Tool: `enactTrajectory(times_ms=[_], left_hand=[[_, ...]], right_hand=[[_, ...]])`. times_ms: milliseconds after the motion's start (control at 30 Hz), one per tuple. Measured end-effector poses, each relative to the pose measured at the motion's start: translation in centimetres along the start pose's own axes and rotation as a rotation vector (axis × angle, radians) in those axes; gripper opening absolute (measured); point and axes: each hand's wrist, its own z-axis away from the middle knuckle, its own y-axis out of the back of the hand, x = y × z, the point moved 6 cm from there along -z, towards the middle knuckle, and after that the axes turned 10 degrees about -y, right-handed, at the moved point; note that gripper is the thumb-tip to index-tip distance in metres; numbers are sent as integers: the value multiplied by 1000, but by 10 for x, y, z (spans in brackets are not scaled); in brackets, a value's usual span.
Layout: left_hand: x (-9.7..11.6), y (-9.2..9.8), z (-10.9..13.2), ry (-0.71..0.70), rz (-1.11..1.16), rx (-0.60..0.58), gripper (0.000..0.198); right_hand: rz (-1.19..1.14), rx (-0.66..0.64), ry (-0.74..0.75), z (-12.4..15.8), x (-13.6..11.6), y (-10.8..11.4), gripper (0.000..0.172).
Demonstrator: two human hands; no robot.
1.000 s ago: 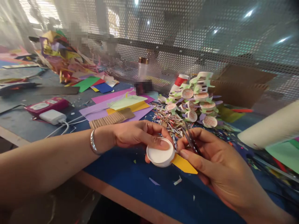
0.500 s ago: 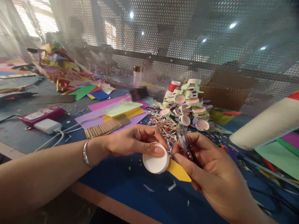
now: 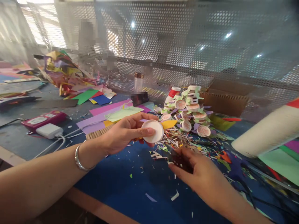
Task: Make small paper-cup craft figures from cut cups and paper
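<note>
Currently, we judge the disc (image 3: pixel 157 131) to be partly worked: one yellow strip (image 3: pixel 169 124) projects from its far-right edge, and a smaller yellow part shows beneath the fingers. We cannot tell whether the strip is fixed to the rim or only pinched against it. For comparison, we note the stack (image 3: pixel 192 107) behind, whose round pieces carry green and purple tabs; on the disc we see no tab of either colour. We read the stack as completed or further-advanced units, and the disc as not yet matching them. The remaining quantity is not shown.

We locate the disc above the tabletop (image 3: pixel 112 183), clear of its surface, near the scraps (image 3: pixel 171 139) and apart from the stack. It is white, round and shallow, with a slight raised rim and a plain, unmarked face turned towards us. The strip narrows towards its outer end.

We find the left hand (image 3: pixel 130 130) gripping the disc, thumb flat on the face and fingers behind. The right hand (image 3: pixel 198 172) sits lower, well apart from the disc, thumb and fingers curved around a dark, blurred tool that we take to be scissors (image 3: pixel 183 163); we cannot tell the blade position.
</note>
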Motion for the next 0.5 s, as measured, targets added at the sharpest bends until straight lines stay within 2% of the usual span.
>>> enactTrajectory(times_ms=[67, 133, 267, 333, 433, 500], left_hand=[[-2, 1, 0, 27, -5, 13, 38], [-5, -2, 1, 78, -3, 1, 33], [-12, -8, 5, 162, -42, -51, 36], [-12, -10, 5, 140, -78, -84, 41], [-10, -15, 7, 88, -84, -133, 47], [-9, -18, 9, 65, -108, -175, 54]], right_hand=[[142, -60, 23, 2, -1, -9, 10], [236, -86, 30, 5, 0, -15, 11], [261, -69, 94, 11, -4, -16, 17], [236, -14, 125, 12, -7, -10, 24], [153, 167, 151, 13, -11, 8, 34], [68, 223, 130, 13, -11, 15, 38]])
